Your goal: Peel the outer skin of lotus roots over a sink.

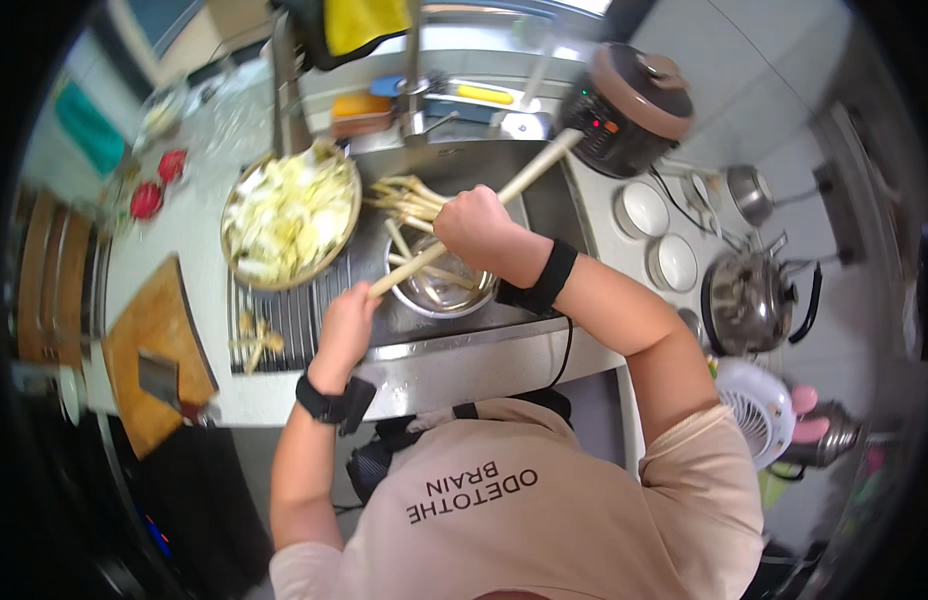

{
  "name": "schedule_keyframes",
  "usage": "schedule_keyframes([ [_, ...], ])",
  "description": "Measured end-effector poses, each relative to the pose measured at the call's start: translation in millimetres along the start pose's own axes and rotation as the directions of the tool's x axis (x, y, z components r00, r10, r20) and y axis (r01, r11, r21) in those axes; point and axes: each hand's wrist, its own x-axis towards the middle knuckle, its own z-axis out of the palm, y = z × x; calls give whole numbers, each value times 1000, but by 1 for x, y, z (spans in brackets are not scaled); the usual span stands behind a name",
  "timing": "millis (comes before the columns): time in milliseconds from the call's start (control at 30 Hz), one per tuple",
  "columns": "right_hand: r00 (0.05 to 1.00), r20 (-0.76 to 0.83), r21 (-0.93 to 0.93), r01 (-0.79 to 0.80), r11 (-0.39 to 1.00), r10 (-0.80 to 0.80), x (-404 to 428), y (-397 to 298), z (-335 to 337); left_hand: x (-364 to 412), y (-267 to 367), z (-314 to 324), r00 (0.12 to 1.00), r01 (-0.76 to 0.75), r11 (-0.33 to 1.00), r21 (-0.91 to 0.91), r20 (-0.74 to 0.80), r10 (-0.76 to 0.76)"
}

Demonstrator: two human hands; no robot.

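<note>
Over the sink [359,337], my left hand [347,319] grips the lower end of a long pale plant stalk [537,166]. My right hand [475,225] is closed around the same stalk farther up, and its upper end points toward the rice cooker. Below the stalk, a metal bowl [475,304] holds several pale stalk pieces [441,276]. A bunch of similar stalks [408,199] lies in the sink behind the bowl. To the left stands a round basket heaped with chopped cabbage [291,214]. Small trimmings [260,341] rest on the ribbed drainboard.
A cleaver [159,379] lies on a wooden cutting board [153,330] at the left. The tap [414,105] rises behind the sink. At the right are an electric cooker [629,109], two white bowls [642,210], a metal kettle [745,304] and a small fan [753,412].
</note>
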Motion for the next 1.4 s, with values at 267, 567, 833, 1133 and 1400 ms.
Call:
schedule_keyframes([
  [267,915,-397,177,6,984,66,-26,18,46,16,49,9,940,-271,873,405,-82,330],
  [567,945,-278,359,-66,931,174,-63,15,36,52,103,40,848,-528,845,89,0,530],
  [833,797,-583,461,166,872,157,-91,20,44,48,113,38,864,-504,864,-21,7,504],
  [1133,720,-669,598,369,711,188,-59,9,14,35,94,10,876,-481,818,-315,-196,440],
  [1400,907,-302,952,273,137,292,-76,64,29,33,107,-16,939,-342,754,-561,-179,293],
])
